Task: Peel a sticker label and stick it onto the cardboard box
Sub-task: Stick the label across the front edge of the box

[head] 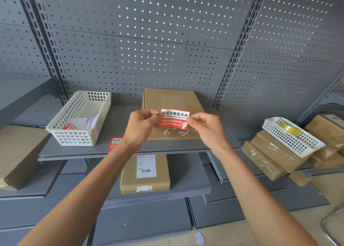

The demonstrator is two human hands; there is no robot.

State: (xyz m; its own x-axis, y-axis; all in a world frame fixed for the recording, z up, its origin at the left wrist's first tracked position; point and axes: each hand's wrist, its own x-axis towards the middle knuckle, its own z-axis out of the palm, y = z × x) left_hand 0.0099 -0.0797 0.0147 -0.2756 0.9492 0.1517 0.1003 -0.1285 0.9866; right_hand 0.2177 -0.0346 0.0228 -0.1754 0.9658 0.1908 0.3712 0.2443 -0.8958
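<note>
A red and white sticker label [174, 118] with black print is stretched between both hands, just above the near part of a flat cardboard box [172, 101] lying on the grey shelf [89, 151]. My left hand [142, 123] pinches the label's left end. My right hand [206, 127] pinches its right end. The box's near edge shows torn white label scraps [176, 132]. Whether backing paper is still on the label cannot be told.
A white basket [79, 118] holding more labels and paper stands left of the box. Another red label [115, 143] lies on the shelf under my left wrist. A labelled box [145, 173] sits on the lower shelf. Stacked boxes [270, 158] and a basket with a tape roll [290, 134] are at right.
</note>
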